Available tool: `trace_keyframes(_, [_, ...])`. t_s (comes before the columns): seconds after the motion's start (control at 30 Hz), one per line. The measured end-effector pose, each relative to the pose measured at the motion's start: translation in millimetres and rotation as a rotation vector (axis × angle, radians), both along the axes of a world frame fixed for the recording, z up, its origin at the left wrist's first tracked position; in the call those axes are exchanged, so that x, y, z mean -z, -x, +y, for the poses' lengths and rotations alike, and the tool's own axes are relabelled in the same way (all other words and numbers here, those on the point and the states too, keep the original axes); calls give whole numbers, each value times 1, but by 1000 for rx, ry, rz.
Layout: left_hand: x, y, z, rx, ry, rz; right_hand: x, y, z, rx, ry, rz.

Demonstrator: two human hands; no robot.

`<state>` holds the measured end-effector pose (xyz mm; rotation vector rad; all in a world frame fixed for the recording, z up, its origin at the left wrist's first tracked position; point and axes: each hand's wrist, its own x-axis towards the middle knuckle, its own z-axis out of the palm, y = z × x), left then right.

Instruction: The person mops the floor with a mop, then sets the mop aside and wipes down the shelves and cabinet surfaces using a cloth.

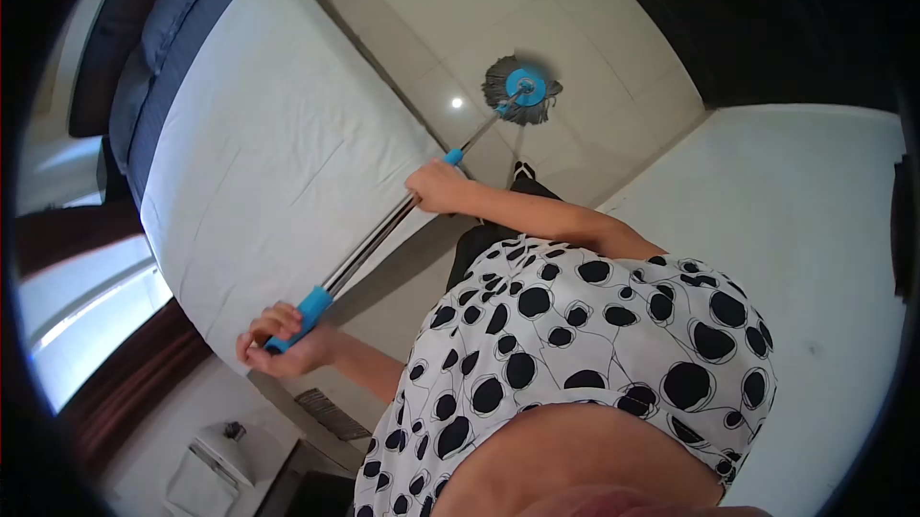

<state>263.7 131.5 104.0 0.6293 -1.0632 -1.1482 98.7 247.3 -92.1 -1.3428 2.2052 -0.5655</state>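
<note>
A mop slants across the view, with a shiny metal pole [369,247], blue grips and a round blue head [525,86] fringed with grey strands. The strands are spread on the tiled floor. My left hand [292,343] is closed around the blue grip at the pole's top end. Further down, my right hand [438,185] is wrapped around the pole, just above a blue collar. Between my two hands, the pole passes over the near edge of the white bed.
A bed with a white sheet [278,134] and dark pillows [187,4] stands on the left. Pale floor tiles [594,47] run alongside, meeting a white wall [767,229] at right. A dark panel [767,19] is at upper right. A side surface [273,445] holds a white object at lower left.
</note>
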Motion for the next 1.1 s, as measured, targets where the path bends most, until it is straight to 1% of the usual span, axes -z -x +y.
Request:
trace_keyframes(0.1, [14,43,6,222,-28,106,7,36,33,166,47,36])
trace_keyframes(0.17, [30,69,11,398,-36,172,10,59,56,226,61,46])
trace_keyframes(0.23, [51,88,22,502,-23,179,20,76,82,279,62,59])
trace_keyframes(0.3, [68,105,39,584,-64,199,28,90,112,324,44,63])
trace_keyframes(0.4, [99,128,63,715,-65,136,48,115,154,378,-10,158])
trace_keyframes(0.43, [103,149,50,740,-63,98,52,143,143,390,10,133])
trace_keyframes(0.47, [113,155,57,802,-70,69,61,148,159,415,4,91])
trace_keyframes(0.53, [115,159,75,928,-115,39,60,153,182,489,2,118])
trace_keyframes(0.63, [108,149,100,1028,-62,-56,58,145,206,545,61,183])
trace_keyframes(0.67, [115,144,104,1056,-31,-67,64,143,209,551,100,209])
trace_keyframes(0.73, [122,128,104,1115,27,-82,76,137,212,534,38,277])
trace_keyframes(0.77, [136,123,98,1118,60,-64,97,135,207,533,25,308])
trace_keyframes(0.87, [130,120,83,1116,107,-17,96,134,186,547,-2,314])
trace_keyframes(0.9, [100,128,90,1115,67,-56,75,130,199,576,3,272])
trace_keyframes(0.97, [88,120,66,1081,77,-92,70,110,173,615,87,251])
trace_keyframes(1.03, [79,99,33,1098,108,-140,58,82,147,560,13,221])
trace_keyframes(1.1, [61,74,3,1109,78,-212,53,50,115,530,-32,156])
